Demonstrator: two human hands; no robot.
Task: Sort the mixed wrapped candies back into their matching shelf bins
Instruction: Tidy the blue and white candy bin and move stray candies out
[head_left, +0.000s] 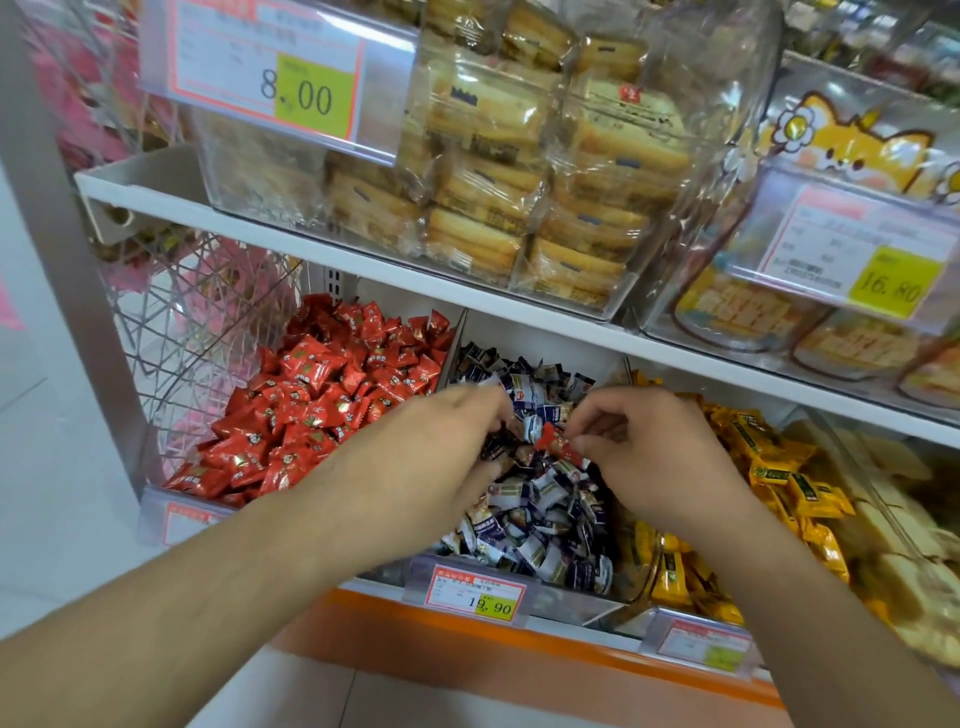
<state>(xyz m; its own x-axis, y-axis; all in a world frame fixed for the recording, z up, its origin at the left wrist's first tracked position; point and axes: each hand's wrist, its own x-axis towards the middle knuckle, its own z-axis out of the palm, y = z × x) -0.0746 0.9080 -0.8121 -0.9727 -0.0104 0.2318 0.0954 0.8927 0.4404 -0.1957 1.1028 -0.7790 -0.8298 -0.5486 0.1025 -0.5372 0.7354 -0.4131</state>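
Head view, lower shelf, middle bin: both hands over the heap of dark blue-and-white wrapped candies. Right hand curled, thumb and fingertips pinching one red wrapped candy just above the blue-and-white heap. Left hand palm down beside it, fingers bent down into the same heap; hold on any candy cannot be told, fingertips partly hidden among wrappers. The two hands near each other, red candy between them.

Left of the left hand: bin of red wrapped candies, heaped high, clear divider between it and the middle bin. Right of the right hand: bin of yellow wrapped candies, touching the wrist side. Below the hands, on the middle bin front: price tag reading 19.90.

Above the hands, upper shelf: clear box of wrapped biscuits, price tag 8.00 on its left front; further right, price tag 16.80.
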